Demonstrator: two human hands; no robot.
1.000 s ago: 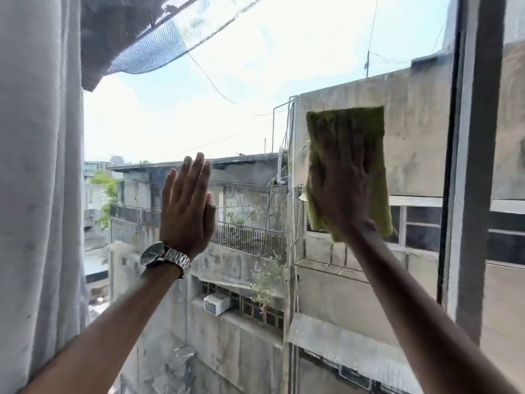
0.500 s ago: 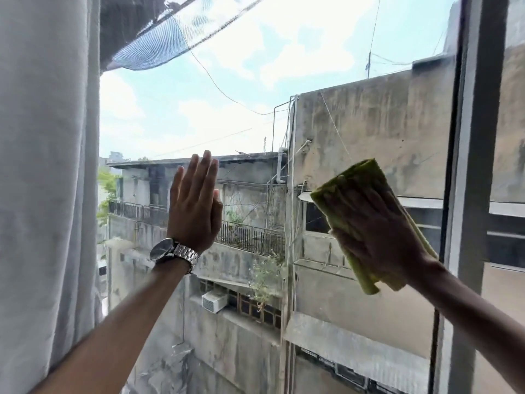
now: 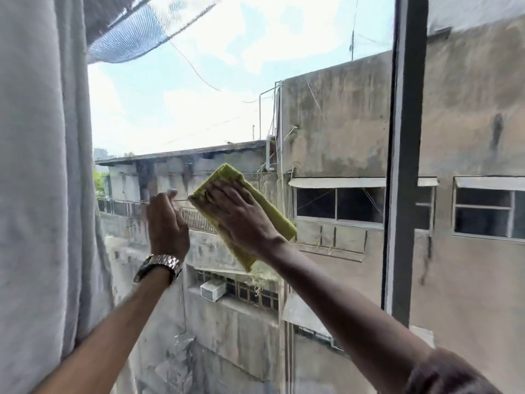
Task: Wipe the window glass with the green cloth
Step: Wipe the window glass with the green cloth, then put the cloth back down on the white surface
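Observation:
The green cloth point(image 3: 274, 216) lies folded and tilted against the window glass point(image 3: 221, 89) at mid-height. My right hand point(image 3: 241, 220) presses flat on it with spread fingers, covering its middle. My left hand point(image 3: 167, 223), with a metal watch on the wrist, rests on the glass just left of the cloth, fingers together and pointing up, nothing in it. The two hands are almost touching.
A grey curtain point(image 3: 42, 194) hangs along the left edge of the pane. A dark vertical window frame point(image 3: 403, 166) bounds the pane on the right. Concrete buildings and sky show through the glass.
My right hand has swept the cloth down and to the left across the glass, from the upper right to beside my left hand. My left hand has stayed on the glass.

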